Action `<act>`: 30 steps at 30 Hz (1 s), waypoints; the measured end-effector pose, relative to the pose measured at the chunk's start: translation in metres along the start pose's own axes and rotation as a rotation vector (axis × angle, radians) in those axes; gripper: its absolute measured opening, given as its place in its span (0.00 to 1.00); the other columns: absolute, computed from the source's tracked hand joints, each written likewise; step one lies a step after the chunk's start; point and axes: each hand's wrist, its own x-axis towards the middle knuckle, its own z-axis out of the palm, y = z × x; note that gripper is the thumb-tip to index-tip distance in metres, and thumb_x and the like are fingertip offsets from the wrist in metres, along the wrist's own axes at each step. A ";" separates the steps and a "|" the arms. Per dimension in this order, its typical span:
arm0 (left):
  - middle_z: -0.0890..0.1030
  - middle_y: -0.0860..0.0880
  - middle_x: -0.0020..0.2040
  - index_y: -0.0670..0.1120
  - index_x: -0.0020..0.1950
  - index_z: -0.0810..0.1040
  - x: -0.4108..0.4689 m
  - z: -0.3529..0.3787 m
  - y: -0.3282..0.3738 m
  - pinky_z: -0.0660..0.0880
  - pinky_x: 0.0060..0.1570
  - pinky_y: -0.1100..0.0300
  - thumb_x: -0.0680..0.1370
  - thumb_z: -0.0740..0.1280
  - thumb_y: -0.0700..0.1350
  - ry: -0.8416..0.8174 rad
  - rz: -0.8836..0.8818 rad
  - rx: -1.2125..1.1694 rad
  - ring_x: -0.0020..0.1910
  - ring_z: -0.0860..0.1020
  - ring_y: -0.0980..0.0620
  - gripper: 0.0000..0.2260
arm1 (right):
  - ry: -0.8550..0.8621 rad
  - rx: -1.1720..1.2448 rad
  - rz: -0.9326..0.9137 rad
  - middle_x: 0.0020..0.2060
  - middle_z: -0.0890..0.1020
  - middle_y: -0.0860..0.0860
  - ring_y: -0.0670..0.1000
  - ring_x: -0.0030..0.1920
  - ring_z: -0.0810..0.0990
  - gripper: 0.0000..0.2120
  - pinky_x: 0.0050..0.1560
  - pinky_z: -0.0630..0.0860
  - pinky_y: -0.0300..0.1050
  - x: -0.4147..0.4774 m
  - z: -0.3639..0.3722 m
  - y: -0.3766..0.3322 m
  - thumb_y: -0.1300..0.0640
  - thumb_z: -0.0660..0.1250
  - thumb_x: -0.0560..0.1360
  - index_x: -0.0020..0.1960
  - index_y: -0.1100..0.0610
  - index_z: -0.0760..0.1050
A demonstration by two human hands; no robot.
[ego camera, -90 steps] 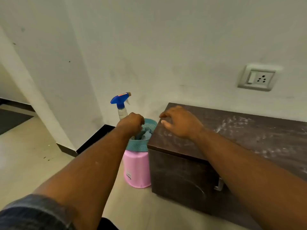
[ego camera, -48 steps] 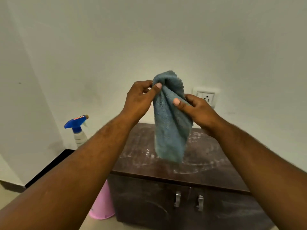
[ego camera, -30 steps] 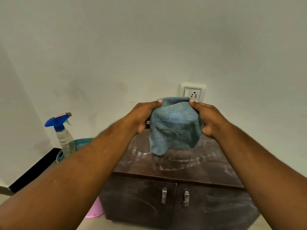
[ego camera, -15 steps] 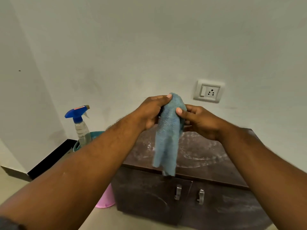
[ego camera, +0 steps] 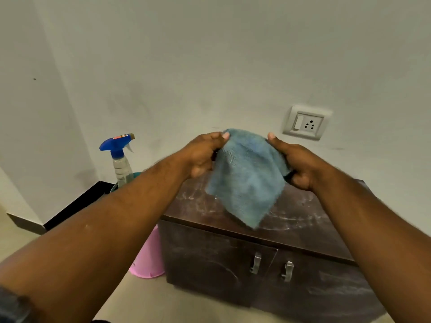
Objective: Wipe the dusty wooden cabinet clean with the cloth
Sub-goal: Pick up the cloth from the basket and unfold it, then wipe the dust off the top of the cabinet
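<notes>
Dusty cabinet (ego camera: 210, 252), top partly behind cloth (ego camera: 247, 178)

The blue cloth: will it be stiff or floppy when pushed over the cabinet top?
Probably floppy: the blue cloth sags below where the left hand and right hand pinch its upper corners. It seems light, since those pinches alone carry it. Its fuzzy pile may drag on the dusty cabinet top and bunch up.
</notes>
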 end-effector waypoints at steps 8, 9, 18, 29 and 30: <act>0.83 0.40 0.60 0.40 0.65 0.79 -0.002 -0.031 -0.009 0.77 0.61 0.48 0.81 0.67 0.48 -0.208 -0.116 0.283 0.58 0.81 0.43 0.17 | -0.117 -0.208 0.102 0.52 0.85 0.61 0.58 0.48 0.85 0.20 0.51 0.82 0.59 0.000 -0.004 0.005 0.53 0.76 0.70 0.58 0.63 0.81; 0.84 0.42 0.58 0.42 0.64 0.80 -0.002 -0.036 -0.006 0.77 0.59 0.50 0.80 0.68 0.49 -0.209 -0.114 0.368 0.56 0.82 0.45 0.16 | -0.093 -0.211 0.084 0.52 0.85 0.60 0.58 0.47 0.85 0.18 0.55 0.80 0.61 0.002 -0.002 0.002 0.54 0.75 0.70 0.56 0.62 0.82; 0.86 0.43 0.43 0.41 0.50 0.85 0.055 -0.045 0.027 0.82 0.40 0.60 0.76 0.75 0.43 0.265 0.039 0.736 0.40 0.84 0.48 0.07 | 0.175 -0.722 -0.051 0.35 0.81 0.59 0.55 0.26 0.76 0.10 0.22 0.69 0.41 0.063 0.034 -0.065 0.54 0.72 0.75 0.47 0.62 0.80; 0.85 0.43 0.54 0.42 0.58 0.83 0.080 -0.105 -0.021 0.81 0.52 0.56 0.77 0.70 0.34 0.362 0.129 0.804 0.53 0.83 0.46 0.10 | 0.054 -1.113 -0.541 0.45 0.85 0.49 0.51 0.40 0.83 0.08 0.34 0.80 0.46 0.125 0.068 -0.035 0.50 0.70 0.75 0.52 0.48 0.84; 0.85 0.44 0.55 0.43 0.59 0.84 0.075 -0.112 -0.032 0.79 0.53 0.58 0.77 0.68 0.31 0.324 0.079 0.926 0.54 0.83 0.48 0.14 | -0.061 -1.265 -0.462 0.46 0.85 0.47 0.50 0.44 0.83 0.09 0.40 0.80 0.44 0.125 0.069 -0.021 0.48 0.71 0.75 0.53 0.48 0.84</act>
